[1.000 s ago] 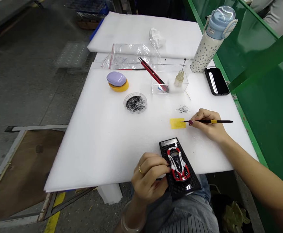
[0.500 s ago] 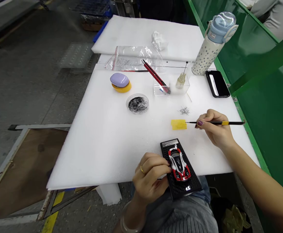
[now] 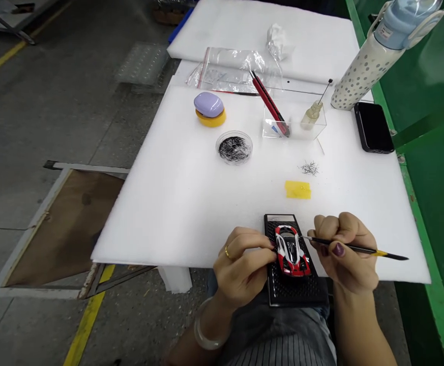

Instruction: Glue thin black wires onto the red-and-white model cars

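A red, white and black model car (image 3: 292,252) sits on a black textured base (image 3: 294,295) at the table's front edge. My left hand (image 3: 244,264) grips the left side of the base, fingertips beside the car. Between the fingers of my right hand (image 3: 346,249) is a thin black brush (image 3: 362,249) with a yellow band. Its fine tip points left, at the car's right side near the windshield; whether it touches cannot be made out. Beyond the car lie a yellow tape piece (image 3: 298,189) and a small pile of fine black strands (image 3: 309,168).
A round dish of black strands (image 3: 234,148), a purple and yellow case (image 3: 210,108), a clear box (image 3: 294,129) with a red tool and small bottle, a phone (image 3: 374,127) and a dotted flask (image 3: 366,68) stand farther back. Green metal (image 3: 427,203) borders the right.
My right hand has moved with the brush from the yellow tape down to the car. The black base is now more upright in view, and the camera view has shifted.
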Tool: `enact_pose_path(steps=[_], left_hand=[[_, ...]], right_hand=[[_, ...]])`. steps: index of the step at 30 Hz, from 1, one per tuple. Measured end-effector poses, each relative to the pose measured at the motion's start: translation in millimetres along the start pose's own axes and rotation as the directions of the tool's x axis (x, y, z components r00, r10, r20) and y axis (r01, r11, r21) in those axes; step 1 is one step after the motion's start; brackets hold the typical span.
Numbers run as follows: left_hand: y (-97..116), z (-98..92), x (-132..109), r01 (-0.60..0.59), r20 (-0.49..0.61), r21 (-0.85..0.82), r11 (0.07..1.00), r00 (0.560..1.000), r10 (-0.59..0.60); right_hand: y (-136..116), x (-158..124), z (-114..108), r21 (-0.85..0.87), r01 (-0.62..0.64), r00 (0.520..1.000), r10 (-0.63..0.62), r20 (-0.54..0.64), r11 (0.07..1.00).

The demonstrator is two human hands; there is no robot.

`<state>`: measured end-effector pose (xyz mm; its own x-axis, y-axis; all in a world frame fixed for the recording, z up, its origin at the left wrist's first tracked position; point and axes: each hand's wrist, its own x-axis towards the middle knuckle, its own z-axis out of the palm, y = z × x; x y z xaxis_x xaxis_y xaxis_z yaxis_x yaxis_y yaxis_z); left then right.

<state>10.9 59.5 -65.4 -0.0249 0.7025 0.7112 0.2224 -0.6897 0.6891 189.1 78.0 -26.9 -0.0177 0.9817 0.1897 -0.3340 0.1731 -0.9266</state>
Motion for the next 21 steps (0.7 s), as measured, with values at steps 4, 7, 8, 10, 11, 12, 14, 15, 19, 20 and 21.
enact_pose_path(steps=[4,7,8,10,11,12,14,15,19,20,21], left_hand=[[-0.3,0.4,-0.1,0.002,0.016,-0.002,1.000,1.000,-0.002],[0.1,0.7,1.6,0.007,0.012,0.002,1.000,1.000,-0.007],[0.5,0.7,2.3,0.007,0.017,0.006,1.000,1.000,-0.007],[1.4,0.3,3.7,0.005,0.028,0.018,1.000,1.000,-0.006],[1.8,0.1,4.4,0.005,0.032,0.025,1.000,0.999,-0.006],[2.2,-0.2,4.9,0.004,0.035,0.030,1.000,0.999,-0.005],[2.7,-0.5,5.9,0.003,0.035,0.035,0.999,0.999,-0.005],[2.8,-0.4,6.3,0.002,0.033,0.033,0.999,0.999,-0.004],[3.1,0.6,8.0,-0.001,0.023,0.028,1.000,1.000,0.001],[3.1,0.9,8.3,-0.004,0.024,0.027,1.000,1.000,0.003],[3.0,1.0,8.5,-0.004,0.028,0.027,1.000,1.000,0.003]], right_hand=[[1.0,-2.8,0.5,0.024,-0.022,0.999,0.022,0.025,0.999],[1.7,-4.7,-0.4,0.002,-0.037,0.999,0.037,0.009,0.999],[1.9,-5.1,-0.6,0.000,-0.046,0.999,0.046,0.007,0.999],[2.5,-5.7,-0.8,0.010,-0.059,0.998,0.058,0.015,0.998],[2.8,-5.9,-0.8,0.018,-0.060,0.998,0.060,0.021,0.998],[3.2,-6.0,-0.8,0.025,-0.061,0.998,0.060,0.027,0.998],[3.7,-6.0,-0.6,0.030,-0.062,0.998,0.061,0.035,0.998],[4.0,-5.9,-0.6,0.030,-0.063,0.997,0.062,0.035,0.998],[4.4,-4.6,0.1,0.069,-0.066,0.997,0.063,0.046,0.995],[4.5,-4.1,0.4,0.080,-0.068,0.997,0.064,0.050,0.994],[4.6,-3.5,0.7,0.089,-0.070,0.996,0.066,0.052,0.994]])
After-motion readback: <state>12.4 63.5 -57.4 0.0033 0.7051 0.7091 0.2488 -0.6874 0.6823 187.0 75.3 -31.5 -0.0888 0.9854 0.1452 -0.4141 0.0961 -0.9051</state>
